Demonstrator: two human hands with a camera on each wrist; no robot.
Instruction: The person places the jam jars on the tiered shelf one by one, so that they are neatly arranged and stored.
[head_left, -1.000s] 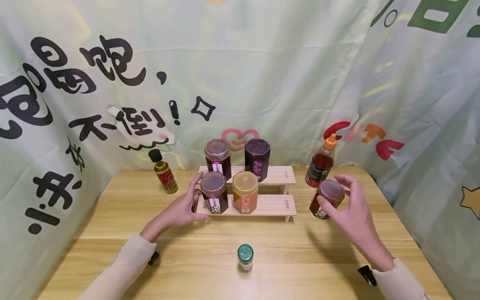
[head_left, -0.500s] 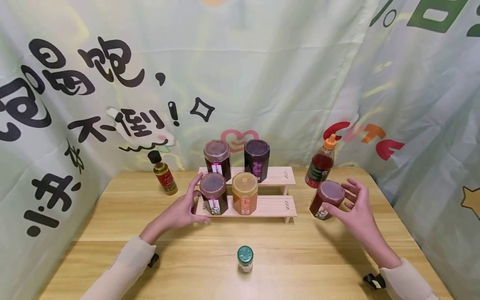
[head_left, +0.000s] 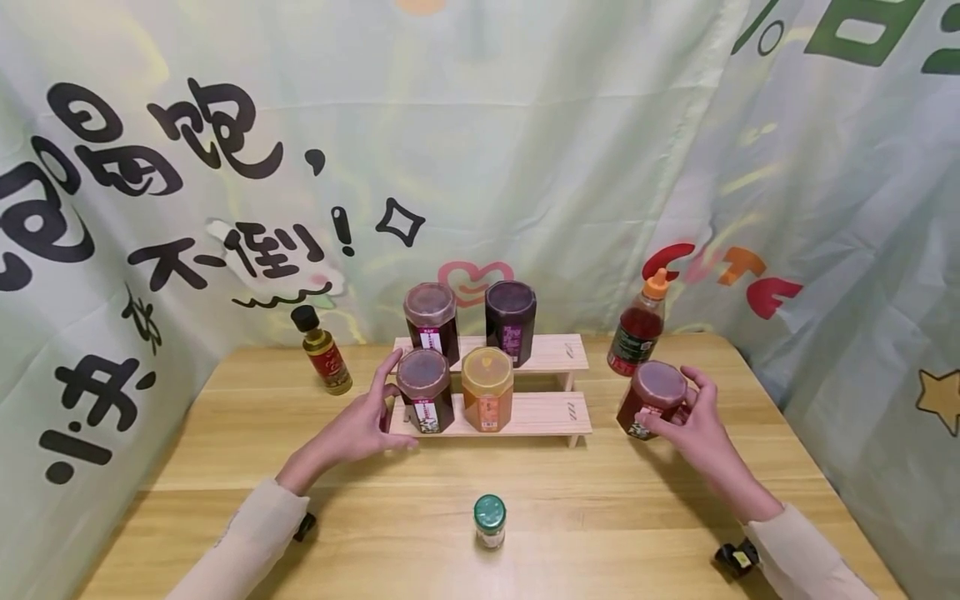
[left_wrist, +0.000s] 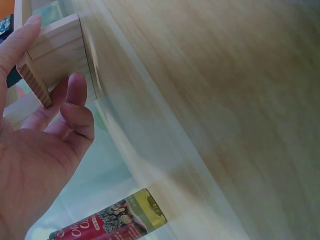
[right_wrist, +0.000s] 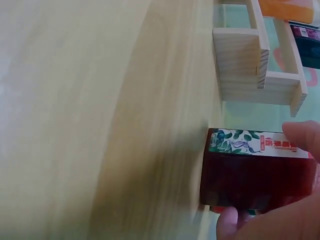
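My right hand (head_left: 693, 425) holds a dark red hexagonal jar (head_left: 651, 402) on the table's right side, thumb on the label and fingers round the back. The right wrist view shows this jar (right_wrist: 257, 180) upright at the tabletop. At the left end of a two-step wooden shelf (head_left: 547, 412), my left hand (head_left: 356, 433) grips the lower step. In the left wrist view its thumb and fingers sit about the shelf's end (left_wrist: 60, 55). Beside those fingers stands a dark jar (head_left: 425, 392), with an orange jar (head_left: 487, 392) to its right. Two more dark jars, one (head_left: 431, 321) left and one (head_left: 510, 321) right, occupy the upper step.
A red sauce bottle (head_left: 636, 333) with an orange cap stands behind the held jar. Left of the shelf is a small oil bottle (head_left: 326, 354) with a black cap. A green-capped shaker (head_left: 490, 521) stands at the front of the table (head_left: 390, 533). Printed cloth (head_left: 570, 167) hangs behind.
My right hand's fingers loosened away from the red jar, then came back round it with the thumb further down its front. The left hand stays at the shelf.
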